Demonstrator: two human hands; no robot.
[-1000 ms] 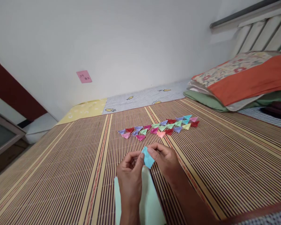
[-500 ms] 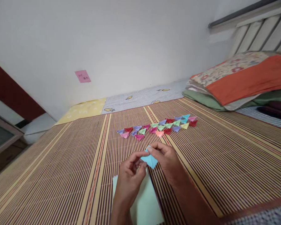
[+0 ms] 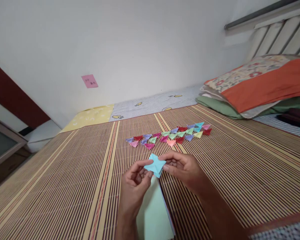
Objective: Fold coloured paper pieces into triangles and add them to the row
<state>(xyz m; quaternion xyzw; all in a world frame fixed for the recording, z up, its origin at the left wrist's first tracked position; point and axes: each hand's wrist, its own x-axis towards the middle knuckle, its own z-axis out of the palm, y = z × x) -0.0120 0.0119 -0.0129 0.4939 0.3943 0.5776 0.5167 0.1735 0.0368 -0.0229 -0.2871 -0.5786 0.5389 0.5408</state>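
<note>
A small light-blue folded paper (image 3: 155, 166) is held up between both hands, its points spread in a star-like shape. My left hand (image 3: 136, 181) pinches its left point between thumb and fingers. On the other side, my right hand (image 3: 181, 168) grips the right point, with thumb below and index finger above. Beneath the hands lies a pale green stack of paper (image 3: 156, 213), partly hidden by my left forearm. Beyond them, several small folded paper pieces (image 3: 172, 136) in pink, red, purple, green, yellow and blue lie in rough rows on the striped mat (image 3: 90, 166).
At the back right sits a pile of folded bedding (image 3: 265, 83) with an orange and floral cover, beside a dark cloth item (image 3: 295, 118). A pink note (image 3: 89, 81) is stuck on the white wall (image 3: 145, 50). A checked sheet (image 3: 150, 105) runs along the wall.
The blue paper has turned and opened from a kite-like shape into a star-like one. My right hand has shifted from its top to its right point.
</note>
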